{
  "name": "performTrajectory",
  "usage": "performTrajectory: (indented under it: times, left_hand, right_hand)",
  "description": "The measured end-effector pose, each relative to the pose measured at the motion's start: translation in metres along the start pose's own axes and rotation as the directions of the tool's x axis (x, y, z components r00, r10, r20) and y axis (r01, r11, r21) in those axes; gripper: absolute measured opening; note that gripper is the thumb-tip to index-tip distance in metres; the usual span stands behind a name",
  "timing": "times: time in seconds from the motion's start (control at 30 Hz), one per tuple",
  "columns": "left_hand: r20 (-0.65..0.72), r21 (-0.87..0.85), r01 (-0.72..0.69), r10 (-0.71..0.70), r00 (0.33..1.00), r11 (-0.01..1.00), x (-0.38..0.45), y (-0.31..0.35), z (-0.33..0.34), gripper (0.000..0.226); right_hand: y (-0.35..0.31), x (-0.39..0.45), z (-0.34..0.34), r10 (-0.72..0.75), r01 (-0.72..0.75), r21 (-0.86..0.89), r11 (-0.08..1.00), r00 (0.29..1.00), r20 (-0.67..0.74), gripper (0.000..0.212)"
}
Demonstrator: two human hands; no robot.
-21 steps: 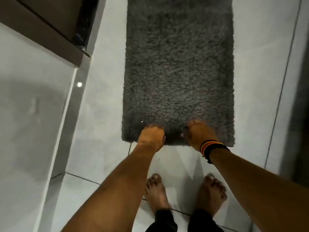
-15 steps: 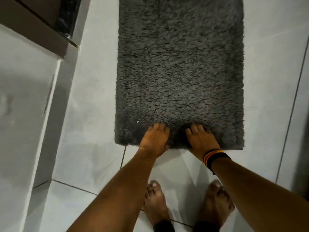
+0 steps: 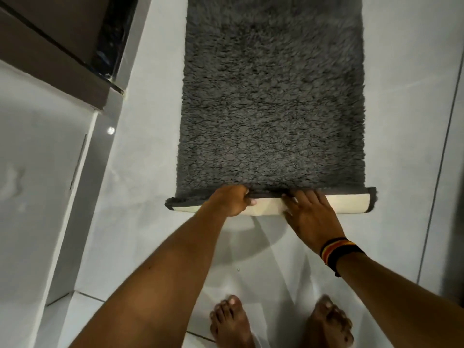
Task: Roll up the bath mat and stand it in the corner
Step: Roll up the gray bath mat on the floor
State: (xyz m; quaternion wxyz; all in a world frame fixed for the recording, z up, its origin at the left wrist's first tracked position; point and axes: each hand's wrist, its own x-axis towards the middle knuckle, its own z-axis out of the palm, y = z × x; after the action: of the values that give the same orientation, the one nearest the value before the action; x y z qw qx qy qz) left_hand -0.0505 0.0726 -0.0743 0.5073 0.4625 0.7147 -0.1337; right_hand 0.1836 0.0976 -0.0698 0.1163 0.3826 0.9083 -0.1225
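Observation:
A dark grey shaggy bath mat (image 3: 273, 101) lies flat on the pale tiled floor, running away from me. Its near edge is folded over into a low first turn, so a strip of cream backing (image 3: 346, 203) shows along the front. My left hand (image 3: 229, 200) grips that folded edge left of centre, fingers curled around it. To its right, my right hand (image 3: 310, 213), with a striped wristband, presses down on the same folded edge, fingers spread over the cream strip.
My bare feet (image 3: 278, 325) stand on the tiles just behind the fold. A white wall (image 3: 32, 172) and a brown cabinet or door panel (image 3: 52, 38) close off the left side. A dark vertical edge (image 3: 458, 197) runs along the right.
The mat's near edge was flat under both hands; now it is lifted and folded over away from me, exposing the cream backing. The camera has also come closer.

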Motion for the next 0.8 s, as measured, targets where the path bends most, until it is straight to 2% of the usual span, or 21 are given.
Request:
performTrajectory:
  times: [0.07,0.1,0.13,0.2,0.23,0.33,0.4,0.47,0.5,0.57,0.63,0.73,0.8]
  left_hand:
    - [-0.045,0.000,-0.015,0.015,0.999,1.000,0.001,0.003,-0.005,0.047]
    - [-0.170,0.097,-0.058,0.074,0.983,0.994,-0.002,0.004,-0.001,0.045]
    - [-0.337,0.243,-0.086,0.167,0.926,0.966,-0.008,0.003,0.004,0.047]
    - [-0.470,0.432,-0.074,0.294,0.832,0.899,-0.030,-0.001,0.019,0.056]
    - [-0.473,0.473,-0.085,0.334,0.815,0.877,-0.039,-0.005,0.029,0.062]
    - [-0.411,0.484,-0.127,0.353,0.840,0.866,-0.046,-0.017,0.047,0.068]
    - [-0.461,0.414,-0.085,0.289,0.839,0.906,-0.037,-0.015,0.040,0.058]
    - [-0.395,0.328,-0.034,0.170,0.903,0.944,-0.022,-0.004,0.023,0.051]
    - [-0.348,0.325,-0.022,0.141,0.927,0.946,-0.013,0.001,0.011,0.048]
    - [-0.275,0.276,0.001,0.077,0.958,0.961,0.001,0.006,-0.013,0.045]
    - [-0.168,0.142,0.056,-0.032,0.985,0.988,0.015,0.010,-0.041,0.050]
    - [-0.105,-0.031,0.122,-0.124,0.987,0.992,0.029,0.015,-0.063,0.055]
    - [-0.179,-0.020,0.096,-0.098,0.979,0.995,0.024,0.018,-0.058,0.052]
  right_hand:
    - [0.004,0.007,0.000,-0.015,0.021,-0.070,0.997,0.997,0.076,0.052]
    - [0.004,0.011,-0.001,0.015,-0.005,-0.073,0.997,0.992,0.126,0.049]
    - [0.003,0.016,-0.002,0.051,-0.041,-0.062,0.997,0.985,0.166,0.044]
    - [-0.001,0.022,-0.006,0.100,-0.095,-0.032,0.995,0.964,0.245,0.032]
    - [-0.003,0.024,-0.008,0.117,-0.114,-0.028,0.993,0.953,0.278,0.027]
    - [0.005,0.038,-0.015,0.108,-0.113,-0.009,0.994,0.921,0.374,0.021]
    - [0.014,0.055,-0.020,0.093,-0.114,0.014,0.993,0.873,0.479,0.028]
    - [0.023,0.065,-0.021,0.108,-0.167,0.068,0.984,0.847,0.520,0.034]
    - [0.026,0.064,-0.022,0.114,-0.176,0.083,0.981,0.866,0.487,0.035]
    - [0.024,0.049,-0.014,0.113,-0.137,0.075,0.988,0.958,0.262,0.037]
    - [0.018,0.032,-0.016,0.118,-0.119,0.015,0.993,0.990,0.082,0.044]
    - [0.016,0.020,-0.020,0.113,-0.114,-0.003,0.994,0.990,0.081,0.059]
    - [0.023,0.031,-0.025,0.120,-0.119,-0.009,0.993,0.990,0.077,0.066]
